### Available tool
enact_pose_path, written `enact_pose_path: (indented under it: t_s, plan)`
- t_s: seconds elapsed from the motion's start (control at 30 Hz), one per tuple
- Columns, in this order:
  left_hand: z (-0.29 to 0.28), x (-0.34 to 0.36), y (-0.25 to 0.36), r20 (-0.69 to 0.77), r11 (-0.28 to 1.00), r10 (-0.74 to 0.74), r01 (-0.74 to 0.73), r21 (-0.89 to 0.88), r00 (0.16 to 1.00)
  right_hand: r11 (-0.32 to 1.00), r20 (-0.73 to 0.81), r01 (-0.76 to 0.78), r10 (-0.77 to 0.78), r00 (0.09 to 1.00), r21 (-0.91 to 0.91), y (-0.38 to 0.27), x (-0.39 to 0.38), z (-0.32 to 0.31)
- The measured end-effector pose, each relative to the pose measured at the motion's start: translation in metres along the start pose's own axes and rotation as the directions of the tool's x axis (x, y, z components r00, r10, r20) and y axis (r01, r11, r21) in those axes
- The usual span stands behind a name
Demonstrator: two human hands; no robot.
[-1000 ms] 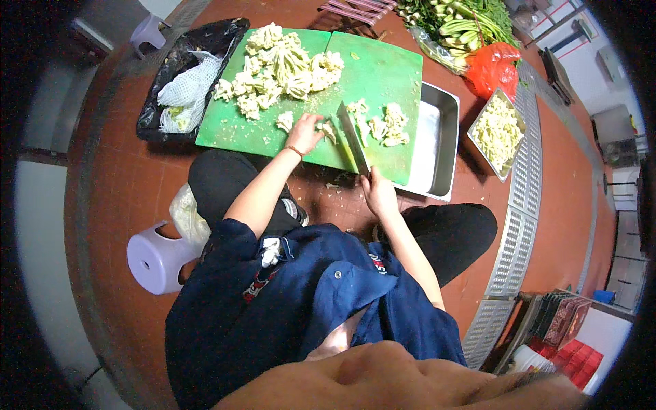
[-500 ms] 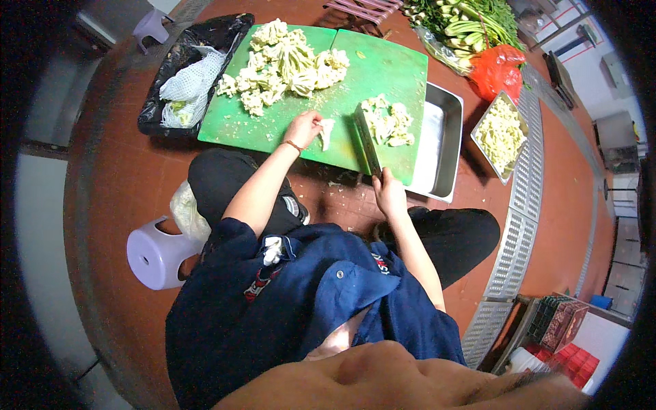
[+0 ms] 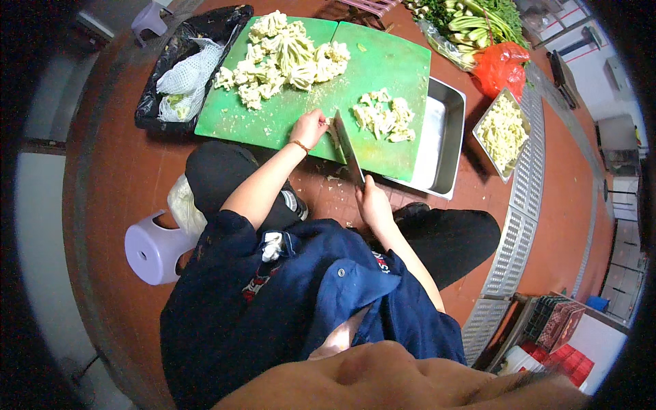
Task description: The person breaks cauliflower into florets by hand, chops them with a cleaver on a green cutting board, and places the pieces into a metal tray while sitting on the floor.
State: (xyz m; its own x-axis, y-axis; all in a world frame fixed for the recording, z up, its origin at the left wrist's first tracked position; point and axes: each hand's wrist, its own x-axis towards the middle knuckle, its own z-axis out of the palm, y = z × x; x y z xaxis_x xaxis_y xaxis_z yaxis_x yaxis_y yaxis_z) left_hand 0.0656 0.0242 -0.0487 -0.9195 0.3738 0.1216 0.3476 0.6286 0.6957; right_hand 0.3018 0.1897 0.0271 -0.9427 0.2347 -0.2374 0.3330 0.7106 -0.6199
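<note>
My left hand (image 3: 310,128) is closed at the near edge of a green cutting board (image 3: 386,55), its fingertips pinching a pale piece of cauliflower that the blade mostly hides. Right beside those fingertips is the blade of a cleaver (image 3: 348,150), slanting across the board's near edge. My right hand (image 3: 374,203) grips its handle just off the board. Behind my left hand lies a heap of cauliflower florets (image 3: 294,58). Smaller cut cauliflower pieces (image 3: 386,117) sit to the right of the blade.
A steel pan (image 3: 451,137) sits partly under the board's right side. Farther right stands a container of cut cauliflower (image 3: 504,133), near a red plastic bag (image 3: 501,68) and leafy celery (image 3: 471,27). A black-lined bin (image 3: 157,92) is at left, a lilac stool (image 3: 154,249) nearer me.
The cleaver has swung left, away from the cut pieces, to the cauliflower at my left fingertips. My right hand has moved slightly left and nearer me; my left hand has barely shifted.
</note>
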Motion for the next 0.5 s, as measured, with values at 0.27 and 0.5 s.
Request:
enact_pose_path:
  t_s: [0.27, 0.5]
  plan:
    - [-0.031, 0.008, 0.032, 0.092, 0.991, -0.118, 0.113, 0.066, 0.989, 0.991, -0.124, 0.070, -0.056, 0.991, 0.114, 0.025, 0.020, -0.002]
    - [-0.012, 0.009, 0.015, 0.092, 0.997, -0.057, 0.061, -0.046, 0.994, 0.992, -0.113, 0.103, -0.112, 0.987, -0.078, -0.007, 0.001, -0.021]
